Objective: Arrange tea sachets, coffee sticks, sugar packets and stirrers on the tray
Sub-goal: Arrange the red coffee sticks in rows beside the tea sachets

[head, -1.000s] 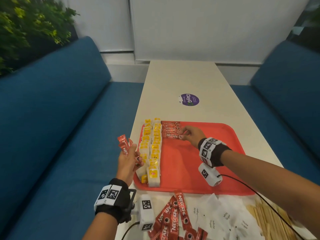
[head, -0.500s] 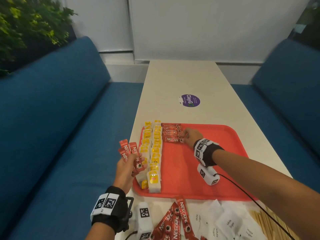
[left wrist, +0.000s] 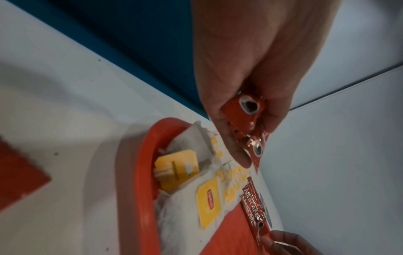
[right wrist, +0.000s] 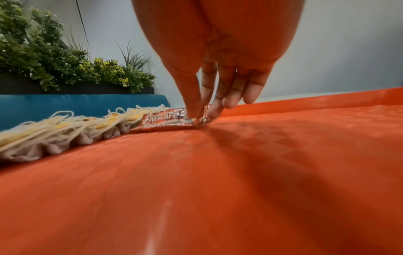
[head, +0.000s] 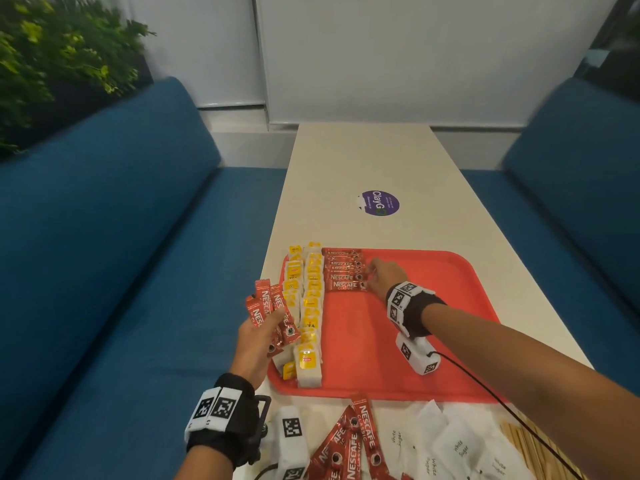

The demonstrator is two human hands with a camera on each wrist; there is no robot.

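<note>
A red tray [head: 353, 341] lies on the white table. Two columns of yellow-tagged tea sachets [head: 311, 306] fill its left side, and a row of red coffee sticks [head: 343, 268] lies at its far left. My right hand [head: 372, 277] reaches over the tray. Its thumb and fingers pinch the right end of the nearest coffee stick [right wrist: 163, 119], which lies flat on the tray [right wrist: 196, 189]. My left hand [head: 273, 327] hovers at the tray's left rim [left wrist: 130, 172], above the tea sachets [left wrist: 209, 207]. It grips a bundle of coffee sticks [left wrist: 244, 110].
At the table's near edge lie loose coffee sticks [head: 346, 441], white sugar packets [head: 457, 445] and wooden stirrers [head: 519, 441]. A purple sticker [head: 380, 202] lies beyond the tray. Blue sofas [head: 104, 271] flank the table on both sides.
My right hand stays at the end of the nearest coffee stick on the tray. My left hand has drifted slightly towards the tray with its bundle.
</note>
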